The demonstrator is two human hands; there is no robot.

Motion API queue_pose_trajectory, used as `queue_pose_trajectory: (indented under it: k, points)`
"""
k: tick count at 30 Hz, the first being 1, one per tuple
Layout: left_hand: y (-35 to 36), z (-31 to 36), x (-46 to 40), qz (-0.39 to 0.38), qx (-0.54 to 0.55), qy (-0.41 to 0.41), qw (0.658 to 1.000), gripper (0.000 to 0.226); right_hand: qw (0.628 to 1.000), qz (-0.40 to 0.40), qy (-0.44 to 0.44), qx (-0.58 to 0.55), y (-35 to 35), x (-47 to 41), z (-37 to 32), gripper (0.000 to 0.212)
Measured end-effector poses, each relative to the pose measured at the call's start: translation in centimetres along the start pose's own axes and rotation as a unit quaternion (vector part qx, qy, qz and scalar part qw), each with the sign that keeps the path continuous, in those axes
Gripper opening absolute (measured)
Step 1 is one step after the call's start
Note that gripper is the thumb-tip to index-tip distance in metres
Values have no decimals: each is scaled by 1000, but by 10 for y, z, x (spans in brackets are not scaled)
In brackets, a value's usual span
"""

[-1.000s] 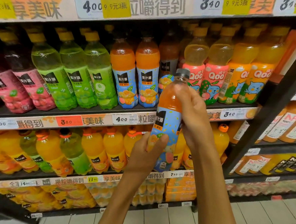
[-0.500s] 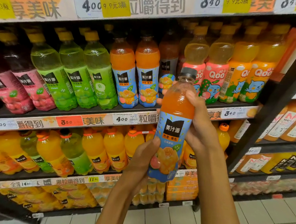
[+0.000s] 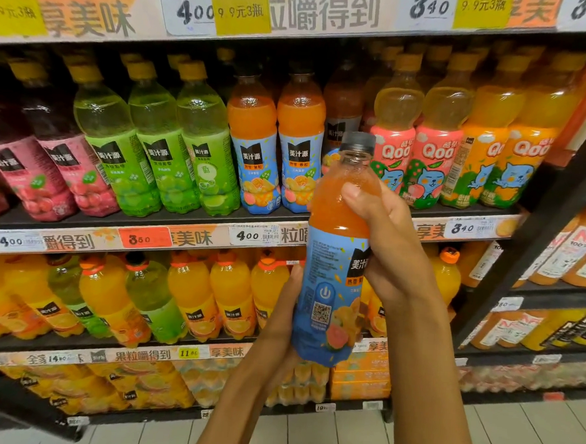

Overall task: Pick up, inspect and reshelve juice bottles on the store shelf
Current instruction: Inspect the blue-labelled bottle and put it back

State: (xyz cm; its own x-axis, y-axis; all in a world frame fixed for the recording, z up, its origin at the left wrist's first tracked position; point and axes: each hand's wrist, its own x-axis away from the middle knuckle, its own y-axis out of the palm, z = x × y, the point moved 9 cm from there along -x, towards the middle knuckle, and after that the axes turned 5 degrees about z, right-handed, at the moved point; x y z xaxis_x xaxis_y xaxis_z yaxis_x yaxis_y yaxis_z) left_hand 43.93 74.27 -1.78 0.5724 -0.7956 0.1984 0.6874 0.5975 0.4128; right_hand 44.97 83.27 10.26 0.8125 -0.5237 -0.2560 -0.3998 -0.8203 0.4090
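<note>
Turned since half a second ago, the juice bottle (image 3: pixel 334 258) now shows the side of its blue label with the small print and square code, where before the front logo faced the camera; only the edge of that logo is seen at the right of the label now. It stands almost upright in front of the shelves, dark cap at the top, orange juice filling the upper half.

Both hands hold it. The right hand (image 3: pixel 386 241) has its grip wrapped around the upper body, thumb pressed on the orange part just below the neck, palm behind the label. The left hand (image 3: pixel 278 327) cups the lower part from the left, fingers closed round the base, thumb lying along the label edge.

Behind the right grip, on the shelf (image 3: pixel 188 220) at the level of the bottle's neck, stand two matching orange bottles (image 3: pixel 275 152) with blue labels, just left of the cap. Further left come green bottles (image 3: pixel 158 152) and then pink-labelled ones (image 3: pixel 37 168). To the right of the cap stand peach and orange bottles with a blue cartoon cat (image 3: pixel 460 156).

Below, level with the left grip, a row of yellow-orange bottles (image 3: pixel 194 298) fills the next shelf. Price tags (image 3: pixel 249 236) run along the shelf edges. Under both forearms lies the tiled floor (image 3: pixel 340 437).
</note>
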Motion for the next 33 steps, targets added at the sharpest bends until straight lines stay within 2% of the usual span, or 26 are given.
queue_pose_trajectory:
  k: [3, 5, 6, 8, 10, 11, 15, 18, 22, 29, 33]
  points:
    - [3, 3, 3, -39, 29, 9, 999, 63, 1000, -25, 14, -9, 5, 1, 3, 23]
    - [-5, 8, -2, -3, 3, 33, 999, 87, 999, -25, 17, 15, 7, -1, 3, 25]
    - [-11, 10, -6, 27, -29, 54, 998, 91, 999, -16, 6, 52, 6, -2, 0, 27]
    - [-18, 16, -11, 62, -93, 109, 988, 77, 993, 12, -28, 118, 6, -4, -4, 29]
    - [-17, 18, -12, 69, -128, 143, 979, 54, 990, 37, -54, 123, 7, -4, -7, 23]
    - [-18, 17, -12, 70, -132, 146, 978, 50, 991, 45, -61, 115, 6, -4, -7, 19]
    - [-16, 14, -16, 70, -128, 147, 978, 93, 990, 59, -74, 108, 2, 0, -8, 20]
    - [-15, 15, -20, 63, -119, 155, 979, 87, 989, 38, -90, 114, 3, 2, -12, 26]
    - [-12, 20, -25, 43, -105, 164, 980, 98, 984, -46, -125, 116, 11, 8, -21, 38]
    - [-23, 46, -21, 48, -144, 261, 953, 50, 971, -173, -143, 88, 25, 21, -32, 47]
    - [-13, 43, -9, 14, -142, 268, 953, 33, 964, -206, -139, 91, 29, 22, -33, 50]
